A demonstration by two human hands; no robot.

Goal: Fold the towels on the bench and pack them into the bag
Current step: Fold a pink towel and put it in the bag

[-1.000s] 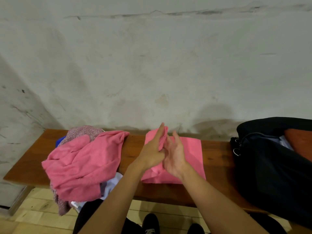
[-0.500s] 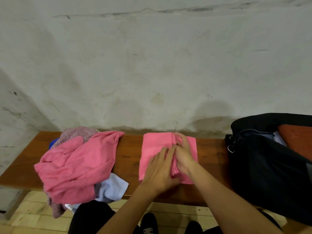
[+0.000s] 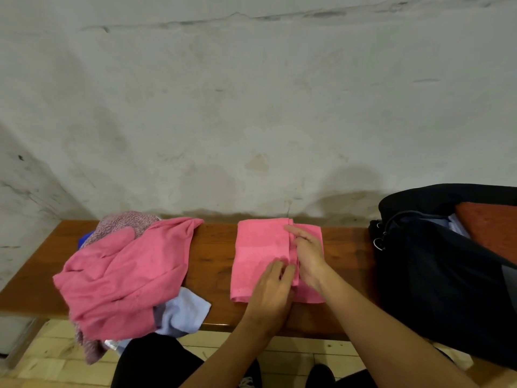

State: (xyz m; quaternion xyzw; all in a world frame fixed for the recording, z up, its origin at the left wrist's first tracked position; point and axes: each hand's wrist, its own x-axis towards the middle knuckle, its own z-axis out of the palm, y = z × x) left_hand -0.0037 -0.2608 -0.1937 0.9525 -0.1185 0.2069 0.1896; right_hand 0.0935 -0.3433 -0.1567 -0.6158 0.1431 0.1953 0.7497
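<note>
Flap now folded flat, both hands (image 3: 291,264) press pink towel (image 3: 260,256), long axis toward wall.

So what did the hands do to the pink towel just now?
The left hand brought the raised flap of the pink towel down and across, so the towel now lies flat and narrower on the bench. Both hands dropped from above the towel onto it; the right hand presses along the fold edge. The towel pile and the black bag stayed where they were.
</note>
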